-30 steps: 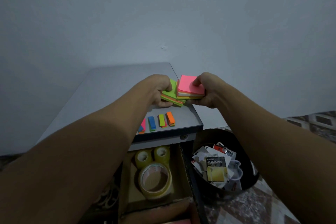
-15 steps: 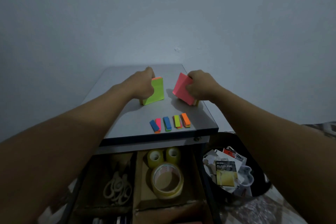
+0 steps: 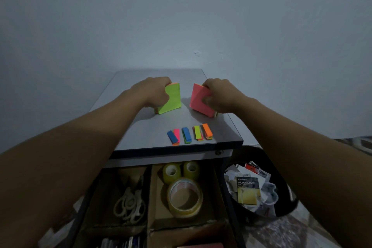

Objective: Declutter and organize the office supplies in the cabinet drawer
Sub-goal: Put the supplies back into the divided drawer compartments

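Note:
Two sticky note pads stand on edge on the grey cabinet top [image 3: 141, 133]. My left hand [image 3: 153, 91] grips the green sticky note pad [image 3: 172, 99], whose lower edge touches the top. My right hand [image 3: 219, 95] grips the pink sticky note pad [image 3: 198, 98], tilted, its lower corner on the top. Nearer the front edge lie several small coloured page flags [image 3: 190, 134] in a row. Below, the drawer [image 3: 150, 197] is pulled out, split into cardboard compartments.
In the drawer, white scissors [image 3: 130, 203] lie left; a large tape roll [image 3: 185, 197] and two small yellow tape rolls [image 3: 181, 170] lie in the middle compartment. Pens show at the bottom. A black bin [image 3: 281, 175] with packaging and a battery pack stands right of the cabinet.
One second ago both hands held the pads together near the cabinet's right edge. They separated the pads, moved them back over the top and stood them on edge; since half a second ago, little differs.

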Available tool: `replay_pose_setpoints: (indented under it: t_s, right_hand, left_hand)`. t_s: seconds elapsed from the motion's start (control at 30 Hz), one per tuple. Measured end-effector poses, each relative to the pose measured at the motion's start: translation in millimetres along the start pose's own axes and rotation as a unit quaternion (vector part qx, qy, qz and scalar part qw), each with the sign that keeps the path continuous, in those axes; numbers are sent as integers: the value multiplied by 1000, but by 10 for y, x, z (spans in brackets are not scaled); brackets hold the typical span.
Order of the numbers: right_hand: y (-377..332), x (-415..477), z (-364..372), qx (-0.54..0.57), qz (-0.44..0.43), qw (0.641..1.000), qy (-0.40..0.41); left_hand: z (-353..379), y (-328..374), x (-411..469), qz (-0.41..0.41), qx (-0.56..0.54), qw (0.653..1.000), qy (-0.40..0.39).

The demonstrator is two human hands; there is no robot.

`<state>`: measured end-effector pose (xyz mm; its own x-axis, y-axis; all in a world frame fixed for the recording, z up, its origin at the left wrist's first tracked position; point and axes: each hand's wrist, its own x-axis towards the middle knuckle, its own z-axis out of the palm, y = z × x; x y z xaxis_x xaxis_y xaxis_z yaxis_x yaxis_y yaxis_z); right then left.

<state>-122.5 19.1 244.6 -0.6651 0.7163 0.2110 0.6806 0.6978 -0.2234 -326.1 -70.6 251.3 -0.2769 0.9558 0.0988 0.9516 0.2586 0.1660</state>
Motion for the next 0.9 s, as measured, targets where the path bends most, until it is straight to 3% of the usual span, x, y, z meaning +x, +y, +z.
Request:
replay_pose_setpoints:
  t_s: [0.3,0.47,0.9]
  right_hand:
    - [-18,-5,17,12,-46,999,-15]
    - [-45,-35,11,-27,-21,999,-42]
    - [-14,-114,-11,41,22,998,41]
  left_hand:
    - [105,-93,50,-9,6,1000,-10]
    - [89,-79,19,-6,-5,1000,-28]
    - [-8,-263,-244,-27,-118,991,58]
